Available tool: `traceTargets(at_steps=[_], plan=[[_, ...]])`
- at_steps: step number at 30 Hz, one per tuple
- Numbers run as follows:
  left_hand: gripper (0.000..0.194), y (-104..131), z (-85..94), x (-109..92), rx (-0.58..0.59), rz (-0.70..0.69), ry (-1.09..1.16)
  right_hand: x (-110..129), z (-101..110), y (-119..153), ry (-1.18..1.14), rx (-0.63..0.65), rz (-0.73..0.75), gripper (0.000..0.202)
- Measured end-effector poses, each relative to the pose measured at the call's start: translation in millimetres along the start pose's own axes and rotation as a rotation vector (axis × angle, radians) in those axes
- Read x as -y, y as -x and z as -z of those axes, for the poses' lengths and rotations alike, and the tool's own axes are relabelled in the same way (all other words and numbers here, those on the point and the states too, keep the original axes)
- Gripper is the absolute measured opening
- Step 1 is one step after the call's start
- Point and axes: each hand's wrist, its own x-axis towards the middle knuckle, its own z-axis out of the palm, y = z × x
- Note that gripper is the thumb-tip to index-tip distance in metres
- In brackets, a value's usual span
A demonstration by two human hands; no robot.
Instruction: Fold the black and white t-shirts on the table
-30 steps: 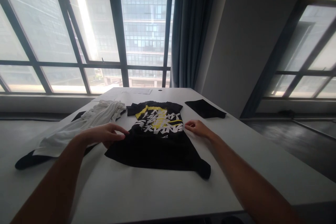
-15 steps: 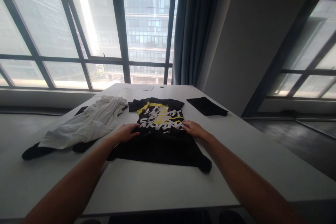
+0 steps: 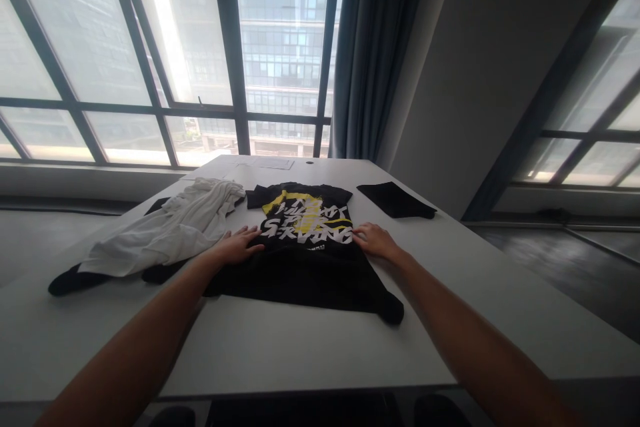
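Observation:
A black T-shirt (image 3: 300,280) with a white and yellow lettered print lies spread on the white table (image 3: 310,353), its sleeves toward the window. My left hand (image 3: 239,245) rests on the shirt's left edge beside the print, open with its fingers apart. At the right edge, level with the print's lower lines, my right hand (image 3: 376,241) touches the fabric with slightly bent fingers, also open. The near hem is uneven, and its right corner bulges out.
Left of the shirt lies a loose heap of white cloth (image 3: 165,230) with black fabric under it. A folded black cloth (image 3: 395,200) lies at the right. Papers (image 3: 265,163) are at the table's far end, before the window and a curtain (image 3: 375,47).
My left hand has slid slightly away from me along the shirt's edge, fingers more spread. My right hand has shifted slightly outward. The print looks less bunched, and the view has tilted a little.

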Motion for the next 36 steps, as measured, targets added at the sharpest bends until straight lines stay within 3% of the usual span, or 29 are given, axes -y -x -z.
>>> traceTargets(at_steps=[4,9,14,16,20,23,26,31,34,36], plan=[[0.066,-0.6,-8.0,-5.0,-0.033,-0.048,0.008,18.2,3.9,2.8,-0.058,-0.044,0.023,0.035],[0.056,-3.9,-18.0,-17.2,-0.15,-0.192,-0.029,29.6,3.9,1.9,-0.418,-0.042,0.015,0.041],[0.052,-7.5,-21.1,-19.2,-0.11,-0.185,-0.067,20.2,5.2,1.5,-0.688,0.102,-0.054,0.036],[0.052,-8.0,-20.8,-18.0,-0.1,-0.154,-0.076,6.9,8.5,-0.6,-0.655,0.056,-0.112,0.034],[0.058,-5.6,-16.4,-17.1,-0.091,-0.1,-0.095,-33.1,19.3,-3.9,-0.38,-0.073,-0.273,0.028],[0.065,-1.6,-10.8,-17.3,-0.052,-0.056,-0.101,-57.1,24.8,-3.4,-0.251,-0.03,-0.358,0.022],[0.069,3.1,-6.1,-19.3,-0.054,-0.057,-0.109,-64.4,25.0,-2.2,-0.189,0.008,-0.385,0.02],[0.055,8.7,-4.9,-33.6,-0.215,-0.237,-0.01,-55.1,28.0,1.5,-0.182,-0.008,-0.294,0.031],[0.055,8.0,-9.1,-41.9,-0.18,-0.362,0.112,-45.1,34.3,5.1,-0.241,0.005,-0.118,0.031],[0.058,5.6,-12.6,-43.2,-0.161,-0.372,0.122,-36.1,36.7,7.2,-0.295,0.017,-0.005,0.03]])
